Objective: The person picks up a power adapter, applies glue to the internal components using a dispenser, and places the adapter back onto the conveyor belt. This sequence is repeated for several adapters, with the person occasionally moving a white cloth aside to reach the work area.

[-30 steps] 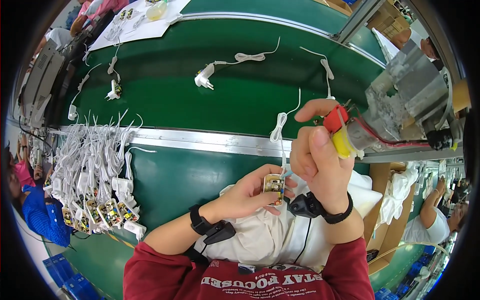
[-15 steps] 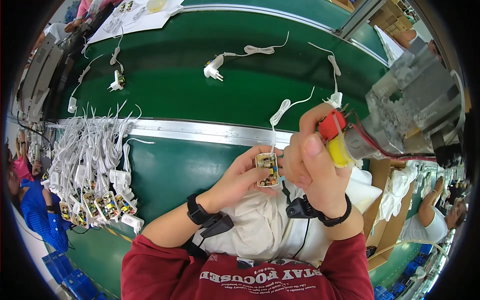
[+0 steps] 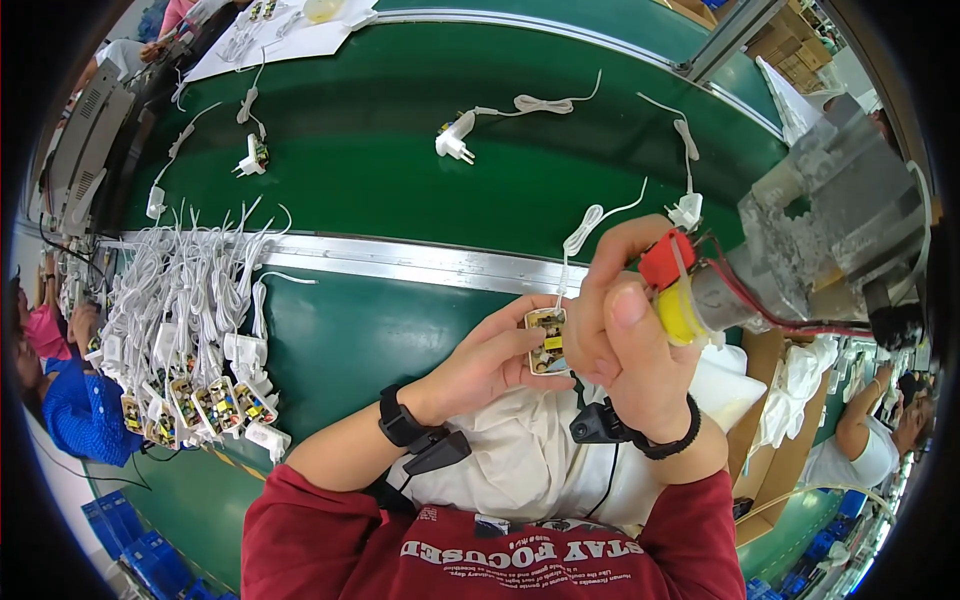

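Pinching a small open white plastic charger shell with a yellow-green circuit board [image 3: 547,338] inside, my left hand [image 3: 490,365] curls thumb and fingertips around its edges, just above my lap. I see my right hand [image 3: 625,330] upright beside it, fingers wrapped tight around a grey metal tool with red and yellow parts [image 3: 690,290]. Smooth green conveyor belt [image 3: 400,150] lies beyond.

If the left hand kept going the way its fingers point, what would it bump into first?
Most likely the small circuit board its fingertips already touch, then the right hand just beyond; depth is hard to judge.
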Demonstrator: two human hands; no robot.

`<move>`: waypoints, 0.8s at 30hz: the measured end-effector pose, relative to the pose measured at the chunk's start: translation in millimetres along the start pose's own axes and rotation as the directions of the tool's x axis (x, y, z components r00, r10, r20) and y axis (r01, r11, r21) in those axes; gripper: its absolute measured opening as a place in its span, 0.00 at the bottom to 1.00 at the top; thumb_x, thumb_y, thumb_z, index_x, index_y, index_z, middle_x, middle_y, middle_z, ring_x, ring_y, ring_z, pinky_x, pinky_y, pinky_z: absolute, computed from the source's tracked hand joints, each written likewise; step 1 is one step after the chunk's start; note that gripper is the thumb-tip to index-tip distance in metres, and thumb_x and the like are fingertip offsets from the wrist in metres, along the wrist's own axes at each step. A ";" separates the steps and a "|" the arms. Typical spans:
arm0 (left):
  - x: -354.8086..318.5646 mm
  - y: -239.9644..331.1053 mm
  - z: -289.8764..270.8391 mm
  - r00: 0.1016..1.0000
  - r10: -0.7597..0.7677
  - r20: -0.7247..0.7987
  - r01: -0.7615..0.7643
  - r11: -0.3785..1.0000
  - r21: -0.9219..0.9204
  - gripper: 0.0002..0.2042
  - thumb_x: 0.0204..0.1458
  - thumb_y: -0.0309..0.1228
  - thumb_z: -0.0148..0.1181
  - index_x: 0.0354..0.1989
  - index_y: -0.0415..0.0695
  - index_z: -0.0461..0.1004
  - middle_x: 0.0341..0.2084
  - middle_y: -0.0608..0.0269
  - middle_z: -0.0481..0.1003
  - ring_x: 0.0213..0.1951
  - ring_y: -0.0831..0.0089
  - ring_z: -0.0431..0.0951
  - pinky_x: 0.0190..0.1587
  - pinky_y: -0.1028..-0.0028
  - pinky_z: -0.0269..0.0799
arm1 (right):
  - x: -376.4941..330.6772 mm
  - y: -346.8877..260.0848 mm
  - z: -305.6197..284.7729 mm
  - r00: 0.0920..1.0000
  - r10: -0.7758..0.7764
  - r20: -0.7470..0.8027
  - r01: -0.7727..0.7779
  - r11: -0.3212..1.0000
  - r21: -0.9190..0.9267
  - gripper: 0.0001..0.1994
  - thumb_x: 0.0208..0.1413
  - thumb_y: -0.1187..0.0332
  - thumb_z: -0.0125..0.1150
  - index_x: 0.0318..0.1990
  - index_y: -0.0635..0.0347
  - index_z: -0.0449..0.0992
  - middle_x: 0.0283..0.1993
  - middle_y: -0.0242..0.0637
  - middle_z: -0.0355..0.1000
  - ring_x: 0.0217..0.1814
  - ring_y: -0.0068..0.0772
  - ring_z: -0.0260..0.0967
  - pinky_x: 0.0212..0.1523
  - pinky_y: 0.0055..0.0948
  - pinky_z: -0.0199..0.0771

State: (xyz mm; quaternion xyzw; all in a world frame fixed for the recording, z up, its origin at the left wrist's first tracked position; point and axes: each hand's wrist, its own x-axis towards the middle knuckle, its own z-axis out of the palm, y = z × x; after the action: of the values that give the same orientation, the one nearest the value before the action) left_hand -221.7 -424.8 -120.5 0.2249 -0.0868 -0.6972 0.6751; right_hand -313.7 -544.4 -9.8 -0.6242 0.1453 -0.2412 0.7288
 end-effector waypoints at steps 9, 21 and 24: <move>-0.9 1.0 4.3 1.000 -0.003 0.026 0.002 1.000 0.018 0.19 0.63 0.28 0.40 0.63 0.42 0.52 0.55 0.51 0.66 0.55 0.60 0.72 0.57 0.57 0.72 | -0.9 1.5 3.4 1.000 0.010 0.010 -0.010 1.000 -0.005 0.10 0.59 0.67 0.58 0.40 0.65 0.68 0.34 0.32 0.64 0.26 0.15 0.56 0.25 0.19 0.55; 39.1 22.7 14.9 0.984 0.127 0.124 -0.177 0.733 0.656 0.21 0.60 0.28 0.47 0.61 0.42 0.57 0.52 0.54 0.67 0.52 0.65 0.72 0.47 0.63 0.75 | -3.0 -9.7 0.3 1.000 0.024 0.014 -0.025 0.998 0.054 0.12 0.60 0.65 0.57 0.43 0.66 0.68 0.35 0.34 0.66 0.23 0.14 0.56 0.23 0.19 0.55; 102.4 42.3 26.4 0.684 0.426 0.592 -0.652 -0.009 0.759 0.20 0.52 0.35 0.56 0.53 0.40 0.66 0.43 0.51 0.69 0.44 0.58 0.73 0.41 0.60 0.73 | -3.3 -11.8 3.2 0.998 0.050 0.042 -0.055 0.988 0.146 0.14 0.61 0.64 0.57 0.46 0.66 0.67 0.31 0.30 0.65 0.21 0.12 0.54 0.21 0.18 0.53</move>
State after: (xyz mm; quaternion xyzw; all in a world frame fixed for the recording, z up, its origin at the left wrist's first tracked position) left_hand -193.6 -533.1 -99.3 0.4599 -0.6268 -0.1950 0.5980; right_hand -316.9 -541.2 2.1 -0.5693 0.1295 -0.2200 0.7815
